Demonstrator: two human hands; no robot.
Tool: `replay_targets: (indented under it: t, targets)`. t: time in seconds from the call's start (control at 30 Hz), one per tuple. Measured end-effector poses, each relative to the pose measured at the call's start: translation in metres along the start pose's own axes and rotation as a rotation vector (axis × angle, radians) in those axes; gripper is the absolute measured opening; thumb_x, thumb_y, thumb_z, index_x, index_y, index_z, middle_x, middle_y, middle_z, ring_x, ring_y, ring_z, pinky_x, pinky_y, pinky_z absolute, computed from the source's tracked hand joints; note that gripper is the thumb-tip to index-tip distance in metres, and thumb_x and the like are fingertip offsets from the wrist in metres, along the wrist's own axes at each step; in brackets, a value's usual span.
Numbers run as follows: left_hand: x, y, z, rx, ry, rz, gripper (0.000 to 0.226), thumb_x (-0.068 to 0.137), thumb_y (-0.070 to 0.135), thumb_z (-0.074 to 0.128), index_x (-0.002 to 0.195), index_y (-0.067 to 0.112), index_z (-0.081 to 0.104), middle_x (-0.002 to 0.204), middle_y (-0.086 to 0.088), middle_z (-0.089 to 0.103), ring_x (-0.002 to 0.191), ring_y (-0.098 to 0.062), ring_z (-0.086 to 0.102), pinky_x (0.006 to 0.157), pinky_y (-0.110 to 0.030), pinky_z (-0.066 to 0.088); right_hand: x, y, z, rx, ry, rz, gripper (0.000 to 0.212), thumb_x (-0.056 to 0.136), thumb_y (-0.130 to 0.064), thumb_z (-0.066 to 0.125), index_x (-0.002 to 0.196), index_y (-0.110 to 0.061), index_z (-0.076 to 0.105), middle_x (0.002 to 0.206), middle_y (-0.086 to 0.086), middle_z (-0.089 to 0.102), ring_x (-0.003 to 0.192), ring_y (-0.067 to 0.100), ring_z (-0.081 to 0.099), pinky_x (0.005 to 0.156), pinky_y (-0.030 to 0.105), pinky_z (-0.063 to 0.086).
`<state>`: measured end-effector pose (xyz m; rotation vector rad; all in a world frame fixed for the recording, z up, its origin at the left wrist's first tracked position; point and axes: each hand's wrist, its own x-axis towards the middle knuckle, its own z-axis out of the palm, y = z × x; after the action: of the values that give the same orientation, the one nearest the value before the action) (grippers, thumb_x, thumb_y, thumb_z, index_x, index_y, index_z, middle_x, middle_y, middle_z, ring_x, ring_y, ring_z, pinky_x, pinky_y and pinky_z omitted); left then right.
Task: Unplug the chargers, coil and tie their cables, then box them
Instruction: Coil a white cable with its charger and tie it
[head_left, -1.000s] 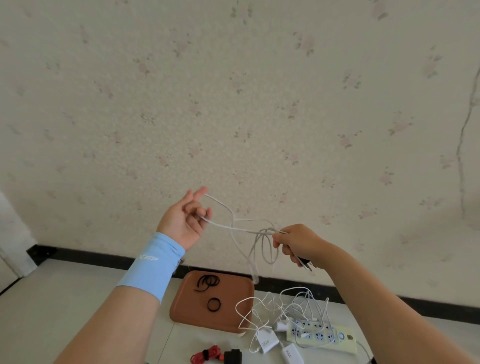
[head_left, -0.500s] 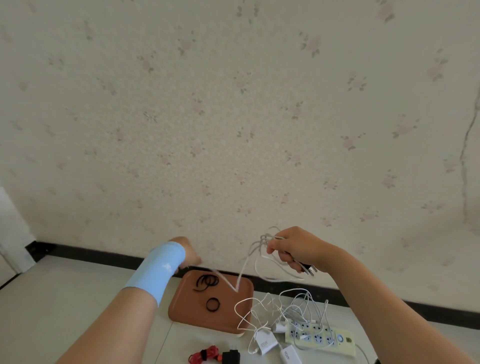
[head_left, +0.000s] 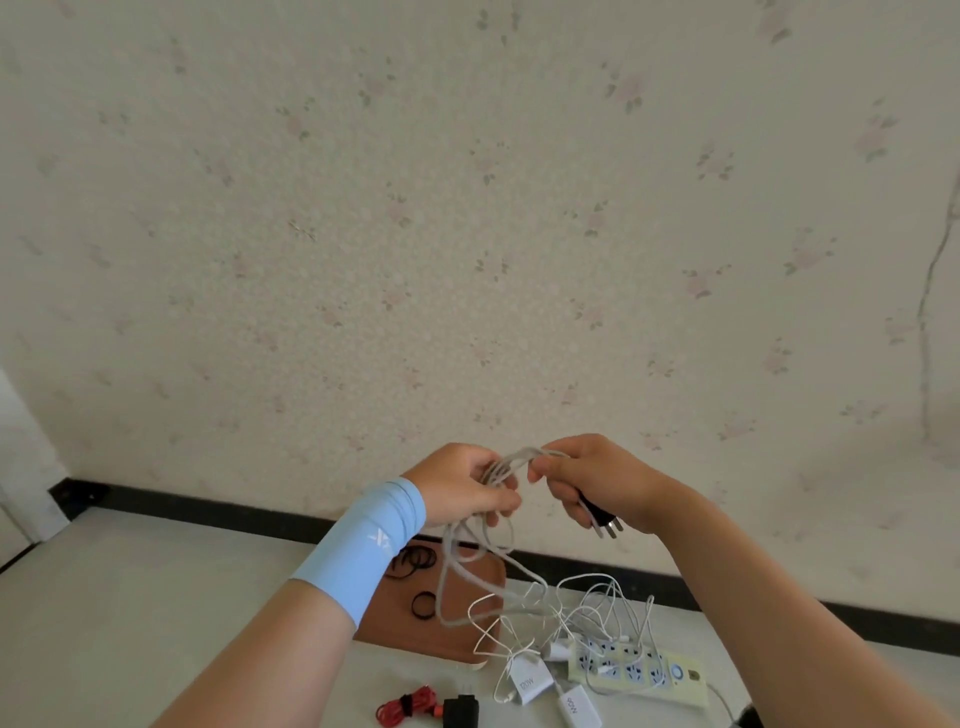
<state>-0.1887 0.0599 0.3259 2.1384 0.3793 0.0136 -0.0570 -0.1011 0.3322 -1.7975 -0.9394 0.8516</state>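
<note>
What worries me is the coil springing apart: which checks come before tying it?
1. Both hands hold the white cable: ok, left hand and right hand grip it.
2. Plug out of the power strip: ok, dark plug sits in the right hand.
3. Cable gathered tight: not ok, loops hang loose below the left hand.
4. Ties available: ok, black bands lie on the brown tray.
5. Box ready: cannot tell, none in view.
</note>
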Motion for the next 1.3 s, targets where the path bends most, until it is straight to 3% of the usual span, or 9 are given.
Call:
replay_targets:
  t: [0.1,0.23,0.3,0.47,0.57,0.73,0.93,1.07,1.3]
  targets:
    - [-0.001,-0.004,-0.009,0.132,-0.048,-0.158,0.017,0.089,0.031,0.067,0.083,0.015,0.07,0.068,0.008,0.071,0.056,-0.002,0.065,0.059,-0.014,0.046,0.0,0.001,-0.006,0.051,0.112,-0.027,0.025,0.105,-0.022,0.052,0.095,-0.005,0.067,0.058,0.002,0.045,0.045,0.017,0.042,0.045,0.026,0.035]
    - [0.002,-0.007,-0.01,-0.004,-0.126,-0.135,0.028,0.094,0.032,0.062,0.102,0.007,0.07,0.092,-0.002,0.077,0.087,-0.02,0.073,0.086,-0.03,0.057,0.004,0.002,0.003,0.145,0.247,-0.033,0.027,0.105,-0.023,0.052,0.092,-0.005,0.067,0.055,0.0,0.046,0.044,0.017,0.042,0.045,0.026,0.036]
    - [0.004,-0.007,-0.007,-0.145,-0.022,-0.059,0.027,0.097,0.029,0.058,0.1,0.004,0.069,0.092,-0.007,0.077,0.083,-0.018,0.074,0.086,-0.028,0.056,0.006,0.0,0.005,0.23,0.279,-0.032,0.029,0.104,-0.028,0.053,0.088,-0.007,0.064,0.056,0.001,0.046,0.044,0.018,0.042,0.048,0.029,0.036]
    - [0.005,-0.01,-0.001,-0.183,0.161,0.017,0.026,0.101,0.029,0.05,0.086,0.013,0.064,0.083,-0.001,0.074,0.068,-0.018,0.071,0.068,-0.03,0.054,0.001,-0.001,0.008,0.087,0.116,0.129,0.057,0.086,-0.061,0.067,0.099,-0.005,0.068,0.06,0.001,0.05,0.048,0.016,0.047,0.049,0.029,0.04]
    - [0.003,-0.011,0.006,-0.384,0.103,-0.023,0.029,0.101,0.033,0.047,0.087,0.012,0.063,0.083,-0.01,0.074,0.076,-0.023,0.069,0.073,-0.036,0.055,0.002,0.0,0.019,0.007,0.093,0.141,0.058,0.073,-0.059,0.082,0.094,-0.007,0.068,0.057,0.001,0.051,0.043,0.014,0.046,0.045,0.026,0.038]
    - [0.003,-0.008,0.004,-0.673,0.014,-0.066,0.032,0.104,0.032,0.042,0.081,0.016,0.055,0.071,-0.002,0.061,0.064,-0.015,0.059,0.057,-0.026,0.049,0.002,-0.001,0.014,0.245,-0.033,0.209,0.039,0.093,-0.045,0.067,0.097,-0.007,0.074,0.053,0.004,0.045,0.042,0.017,0.04,0.045,0.027,0.037]
    - [0.011,-0.012,0.014,-0.773,-0.063,-0.054,0.037,0.104,0.039,0.039,0.075,0.022,0.054,0.081,-0.001,0.052,0.072,-0.016,0.049,0.065,-0.029,0.04,0.0,-0.003,0.011,-0.074,-0.005,0.225,0.043,0.082,-0.04,0.08,0.065,-0.008,0.056,0.048,0.004,0.048,0.039,0.016,0.043,0.044,0.022,0.04]
    - [0.015,-0.01,0.021,-0.81,-0.046,-0.029,0.037,0.104,0.039,0.04,0.075,0.023,0.056,0.082,-0.001,0.047,0.074,-0.016,0.047,0.066,-0.029,0.035,0.005,0.001,0.014,-0.12,0.112,0.211,0.045,0.083,-0.033,0.079,0.096,0.009,0.071,0.044,0.002,0.048,0.034,0.013,0.043,0.04,0.019,0.039]
    - [0.021,-0.003,0.025,-0.437,0.249,0.12,0.031,0.093,0.041,0.054,0.066,0.026,0.062,0.087,0.0,0.064,0.087,-0.014,0.057,0.085,-0.027,0.045,0.017,0.002,0.012,-0.552,0.371,0.307,0.03,0.08,-0.034,0.071,0.068,-0.007,0.064,0.049,0.001,0.063,0.04,0.013,0.056,0.048,0.022,0.046]
